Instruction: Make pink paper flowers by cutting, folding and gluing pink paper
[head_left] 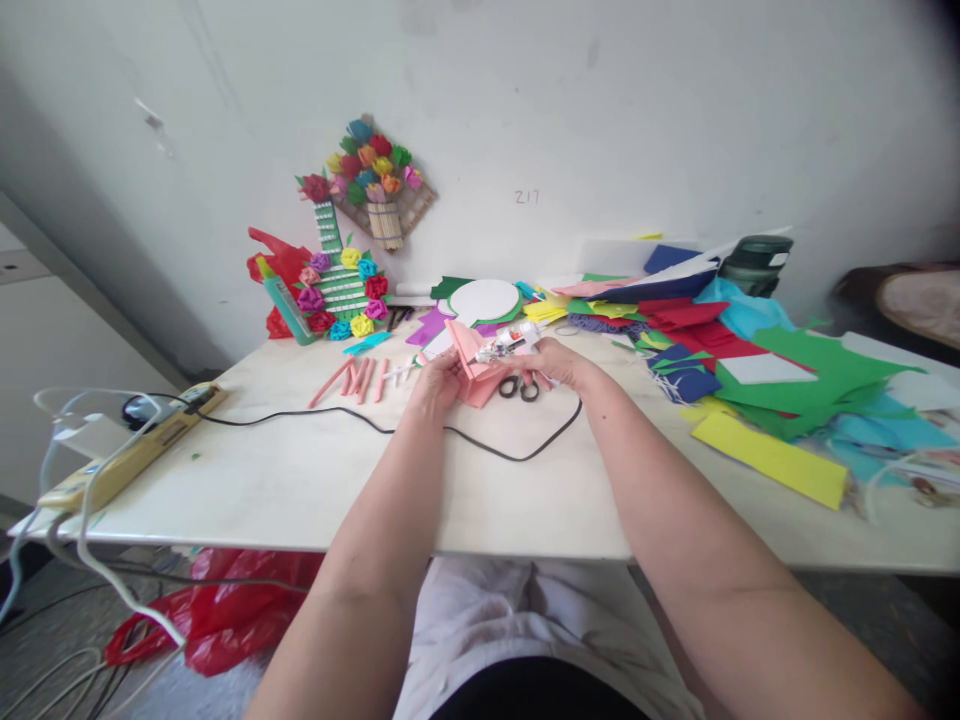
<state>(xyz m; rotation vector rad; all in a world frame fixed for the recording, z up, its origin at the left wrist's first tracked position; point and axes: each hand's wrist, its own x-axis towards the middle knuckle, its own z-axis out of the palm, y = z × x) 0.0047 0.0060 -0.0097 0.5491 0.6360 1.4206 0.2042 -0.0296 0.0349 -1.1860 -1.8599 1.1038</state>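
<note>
My left hand (442,376) pinches the edge of a folded pink paper piece (475,388) over the middle of the table. My right hand (559,362) is closed round a white glue gun (514,343), its nozzle end pointing left at the pink paper. Whether the nozzle touches the paper I cannot tell. Just below the glue gun lie scissors with black handles (528,388), their blades hidden. Several rolled pink paper strips (363,380) lie on the table left of my left hand.
A black cord (517,458) loops across the white table (525,510) from a power strip (135,450) at the left. Coloured sheets (772,450) pile up at the right by a dark green bottle (752,265). Paper-flower crafts (345,290) and a glue bottle (286,303) stand at the back left.
</note>
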